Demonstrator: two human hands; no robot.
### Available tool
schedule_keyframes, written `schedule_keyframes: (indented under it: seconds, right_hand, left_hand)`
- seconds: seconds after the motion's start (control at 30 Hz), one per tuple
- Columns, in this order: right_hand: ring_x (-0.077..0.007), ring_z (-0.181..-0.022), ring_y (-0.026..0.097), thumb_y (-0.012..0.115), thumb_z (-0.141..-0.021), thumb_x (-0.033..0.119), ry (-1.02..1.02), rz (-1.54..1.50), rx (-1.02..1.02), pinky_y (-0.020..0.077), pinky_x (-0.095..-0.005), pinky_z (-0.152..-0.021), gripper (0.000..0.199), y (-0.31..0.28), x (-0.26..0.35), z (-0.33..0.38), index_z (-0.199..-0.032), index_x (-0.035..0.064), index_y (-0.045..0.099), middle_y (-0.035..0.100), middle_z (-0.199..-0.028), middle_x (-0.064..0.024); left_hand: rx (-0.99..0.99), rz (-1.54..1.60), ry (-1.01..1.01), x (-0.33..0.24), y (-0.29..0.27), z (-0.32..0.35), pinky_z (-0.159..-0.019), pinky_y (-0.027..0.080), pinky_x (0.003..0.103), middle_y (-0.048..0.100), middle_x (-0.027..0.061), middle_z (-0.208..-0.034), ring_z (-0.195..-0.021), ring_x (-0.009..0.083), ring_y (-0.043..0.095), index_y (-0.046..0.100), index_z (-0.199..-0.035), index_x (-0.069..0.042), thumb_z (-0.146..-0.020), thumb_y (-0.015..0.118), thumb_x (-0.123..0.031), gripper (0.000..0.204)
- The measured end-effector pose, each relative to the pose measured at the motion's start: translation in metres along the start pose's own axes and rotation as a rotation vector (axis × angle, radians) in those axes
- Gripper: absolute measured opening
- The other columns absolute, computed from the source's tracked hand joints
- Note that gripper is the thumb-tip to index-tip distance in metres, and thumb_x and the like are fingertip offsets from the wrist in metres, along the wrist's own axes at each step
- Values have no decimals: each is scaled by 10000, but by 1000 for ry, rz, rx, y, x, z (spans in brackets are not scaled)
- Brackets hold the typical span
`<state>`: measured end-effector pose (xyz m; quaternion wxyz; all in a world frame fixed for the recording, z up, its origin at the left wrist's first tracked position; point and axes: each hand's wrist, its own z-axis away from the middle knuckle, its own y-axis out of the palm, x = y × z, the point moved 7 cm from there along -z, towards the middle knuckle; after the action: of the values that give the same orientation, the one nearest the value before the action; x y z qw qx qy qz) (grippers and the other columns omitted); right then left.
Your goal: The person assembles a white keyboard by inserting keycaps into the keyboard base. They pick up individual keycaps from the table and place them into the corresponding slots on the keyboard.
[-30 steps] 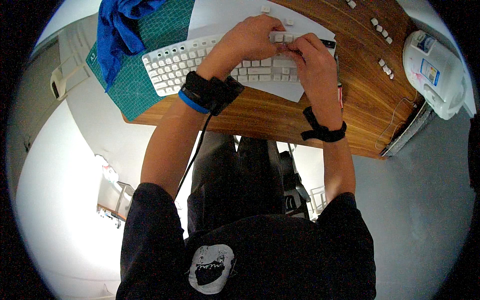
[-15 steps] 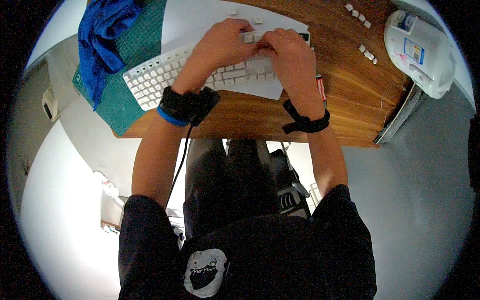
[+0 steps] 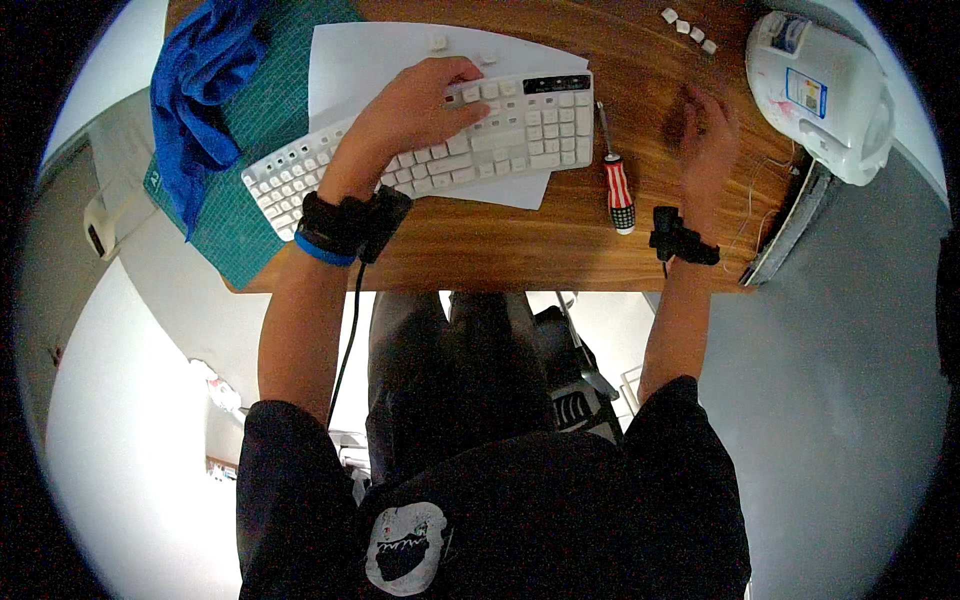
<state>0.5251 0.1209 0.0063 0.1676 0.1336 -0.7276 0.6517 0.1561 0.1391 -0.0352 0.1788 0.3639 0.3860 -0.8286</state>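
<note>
While left hand (image 3: pixel 412 112) spreads over keyboard (image 3: pixel 500 148), right hand (image 3: pixel 708 138) blurred, grip unclear, screwdriver (image 3: pixel 618 182) between, cloth (image 3: pixel 203 92) leftward

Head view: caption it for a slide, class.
Left hand on a white keyboard, right hand apart from it, striped screwdriver between.

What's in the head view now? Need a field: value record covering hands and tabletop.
left_hand: over the keyboard's far edge, apparently resting on it, thumb and index finger apart
right_hand: right of the screwdriver, motion-blurred; grip unclear
keyboard: white, some keycaps missing, partly on white sheet
screwdriver: red-white striped handle, beside keyboard's right end
loose_keycaps: two on the sheet, four in a row at far right
left_side: blue cloth on green mat
</note>
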Motion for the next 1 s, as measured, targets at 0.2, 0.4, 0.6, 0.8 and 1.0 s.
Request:
schedule_keyframes:
  seconds: [0.2, 0.4, 0.6, 0.8, 1.0]
  right_hand:
    - [-332, -1080, 716, 739, -976, 130, 140, 24, 40, 561, -438, -911, 300, 15, -36, -5, -1272, 80, 745, 730, -1149, -182]
    - [-299, -965, 755, 757, -984, 229, 170, 166, 72, 579, -421, -862, 274, 6, -27, -12, -1218, 87, 776, 759, -1072, -152]
    - [-289, -997, 750, 751, -997, 278, 207, 155, 145, 577, -410, -879, 283, 10, -29, -11, -1208, 90, 775, 762, -1095, -147]
    - [-240, -1041, 735, 760, -991, 169, 68, -63, 112, 593, -342, -885, 249, 10, 43, -2, -1225, 85, 760, 751, -1117, -128]
    - [-344, -1046, 695, 755, -959, 209, -54, -366, 313, 563, -444, -932, 300, 43, 150, 28, -1240, 109, 723, 696, -1156, -160]
  left_hand:
    - [-57, -13, 50, 2, -1, 1, -1007, 542, 453, 733, 190, -1176, -1135, 387, 693, 718, -1225, -45, -918, 802, -369, 454]
    - [-2, -20, 18, -2, 0, 2, -1041, 536, 454, 719, 197, -1209, -1166, 393, 683, 692, -1298, -56, -850, 857, -382, 578]
    - [-12, -30, 47, -7, 1, 2, -1039, 543, 453, 719, 200, -1254, -1193, 392, 682, 658, -1358, -63, -807, 896, -331, 657]
    - [61, -12, 0, -13, 4, -6, -1013, 555, 455, 715, 204, -1249, -1189, 387, 685, 651, -1365, -77, -786, 919, -287, 672]
    - [3, -48, 114, -6, 6, -17, -1031, 561, 464, 726, 189, -1269, -1183, 381, 697, 678, -1344, -109, -757, 925, -271, 657]
